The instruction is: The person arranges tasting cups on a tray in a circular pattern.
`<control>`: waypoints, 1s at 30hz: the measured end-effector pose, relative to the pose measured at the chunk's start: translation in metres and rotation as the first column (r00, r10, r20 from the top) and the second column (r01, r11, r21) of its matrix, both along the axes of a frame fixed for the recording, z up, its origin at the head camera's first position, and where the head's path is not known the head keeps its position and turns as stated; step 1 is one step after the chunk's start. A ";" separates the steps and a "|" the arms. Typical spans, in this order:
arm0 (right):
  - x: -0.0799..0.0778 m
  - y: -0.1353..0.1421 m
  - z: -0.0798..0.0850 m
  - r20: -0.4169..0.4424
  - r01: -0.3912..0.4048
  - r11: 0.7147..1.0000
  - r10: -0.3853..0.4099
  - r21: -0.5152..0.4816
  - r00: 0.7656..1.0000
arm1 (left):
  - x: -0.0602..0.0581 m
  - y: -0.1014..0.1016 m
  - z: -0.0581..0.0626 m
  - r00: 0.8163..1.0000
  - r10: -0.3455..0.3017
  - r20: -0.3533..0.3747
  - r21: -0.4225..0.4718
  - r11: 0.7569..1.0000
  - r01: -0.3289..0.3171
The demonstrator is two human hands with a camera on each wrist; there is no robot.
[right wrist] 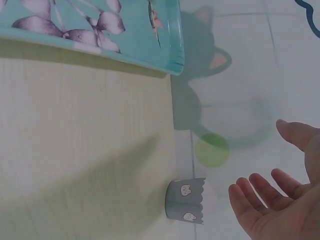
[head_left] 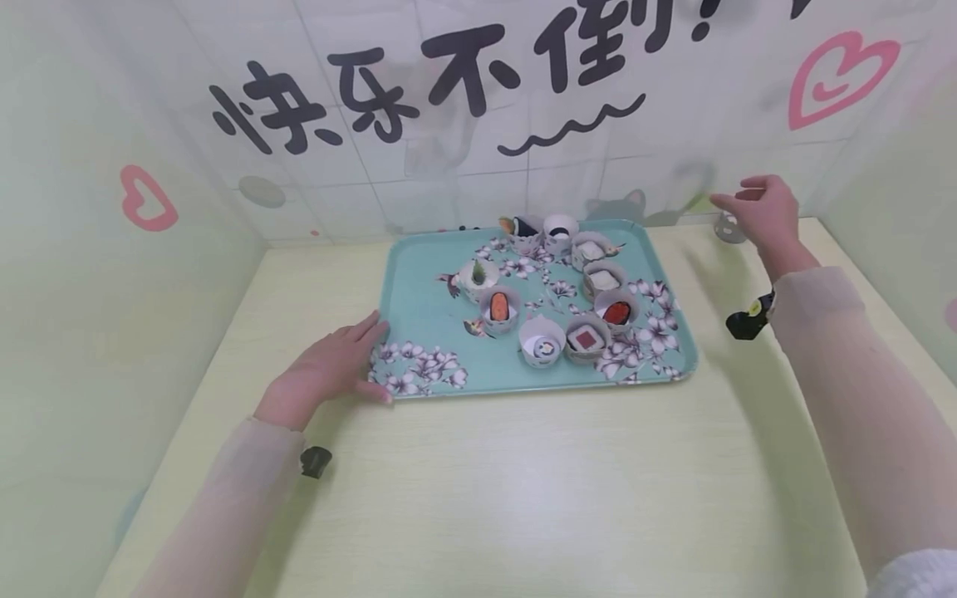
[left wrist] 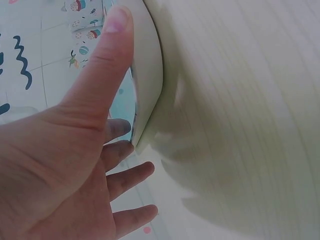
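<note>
My left hand (head_left: 329, 365) touches the left front corner of a turquoise tray (head_left: 414, 307) printed with white and purple blossoms. Its fingers are extended; in the left wrist view the thumb lies along the tray's rim (left wrist: 149, 65). On the tray stand several scallop-edged paper cups, holding a piece with an orange top (head_left: 499, 306), one with a red top (head_left: 616, 313), a white roll (head_left: 544, 347) and similar sushi-like pieces. My right hand (head_left: 770, 212) hovers at the back right with loosely bent fingers and nothing in them, over a grey paper cup (right wrist: 185, 200) apart from it.
The pale wooden table (head_left: 523, 482) meets a white tiled wall (head_left: 463, 149) behind the tray, printed with large dark characters. Side panels with pink hearts stand left (head_left: 148, 199) and right. The grey cup stands close to the back wall, right of the tray.
</note>
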State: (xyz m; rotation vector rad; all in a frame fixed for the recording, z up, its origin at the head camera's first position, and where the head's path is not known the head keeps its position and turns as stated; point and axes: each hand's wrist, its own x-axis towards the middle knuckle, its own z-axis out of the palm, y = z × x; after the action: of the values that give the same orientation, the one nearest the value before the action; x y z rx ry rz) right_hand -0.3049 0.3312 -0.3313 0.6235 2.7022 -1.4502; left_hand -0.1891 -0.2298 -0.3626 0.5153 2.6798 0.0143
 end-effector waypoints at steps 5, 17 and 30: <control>-0.003 0.005 -0.008 -0.007 0.077 0.997 -0.078 -0.026 0.997 | 0.000 0.000 0.001 1.000 0.001 -0.002 -0.006 1.000 -0.001; -0.013 0.021 -0.029 0.012 0.237 0.962 -0.238 -0.138 0.971 | 0.000 0.001 0.000 1.000 0.018 0.008 -0.003 1.000 -0.018; -0.018 0.037 -0.050 0.083 0.212 0.962 -0.201 -0.172 0.976 | -0.001 0.000 -0.002 1.000 0.022 0.009 -0.021 1.000 -0.022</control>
State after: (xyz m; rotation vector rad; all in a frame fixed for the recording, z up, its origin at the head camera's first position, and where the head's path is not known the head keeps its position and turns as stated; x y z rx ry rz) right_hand -0.3228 0.3679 -0.3810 0.9455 2.4820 -1.6645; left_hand -0.1901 -0.2301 -0.3643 0.4776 2.6739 -0.0052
